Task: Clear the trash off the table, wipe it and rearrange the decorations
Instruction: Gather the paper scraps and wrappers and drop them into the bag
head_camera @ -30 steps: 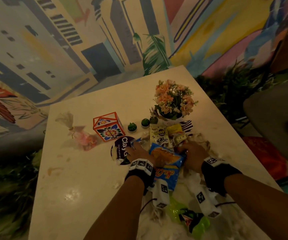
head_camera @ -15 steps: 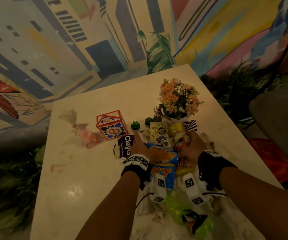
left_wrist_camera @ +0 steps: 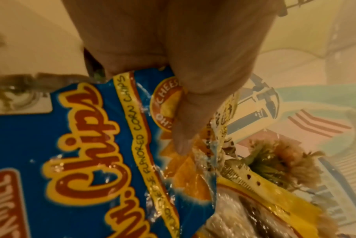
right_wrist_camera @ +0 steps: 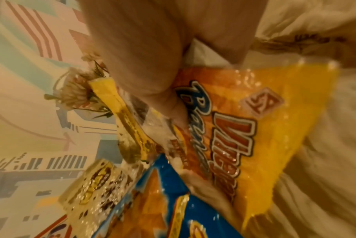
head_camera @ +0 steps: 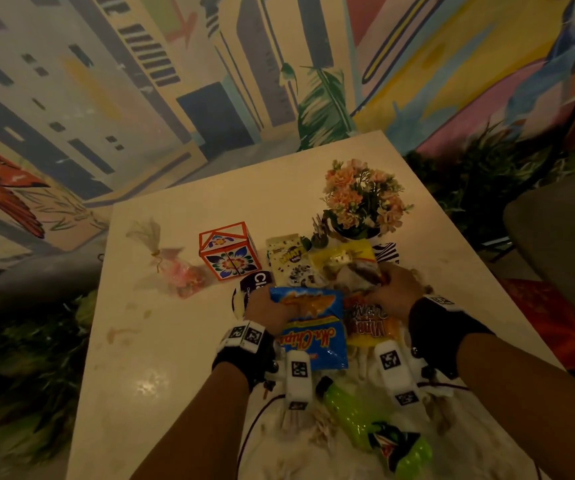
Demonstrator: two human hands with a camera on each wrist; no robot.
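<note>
My left hand [head_camera: 268,308] grips the blue chip bag [head_camera: 313,327] by its left edge, thumb [left_wrist_camera: 183,128] pressed on its front. My right hand [head_camera: 391,292] grips an orange-yellow snack bag [head_camera: 370,323] together with a yellow wrapper [head_camera: 344,261]; in the right wrist view the same orange-yellow snack bag [right_wrist_camera: 264,125] lies under the thumb. A cream candy wrapper [head_camera: 287,259] sits pushed up behind the blue bag. The bundle is gathered between both hands above the cream table [head_camera: 175,341].
A flower pot [head_camera: 362,202], a red floral box [head_camera: 228,249], a pink favour pouch [head_camera: 175,268] and a dark round lid [head_camera: 251,285] stand behind and to the left. A green bottle [head_camera: 372,420] lies on white cloth near me. Plants edge the table.
Both hands have pushed the wrappers forward and closer together, and the bundle has risen off the table. The yellow and cream wrappers now stand bunched up against the flower pot.
</note>
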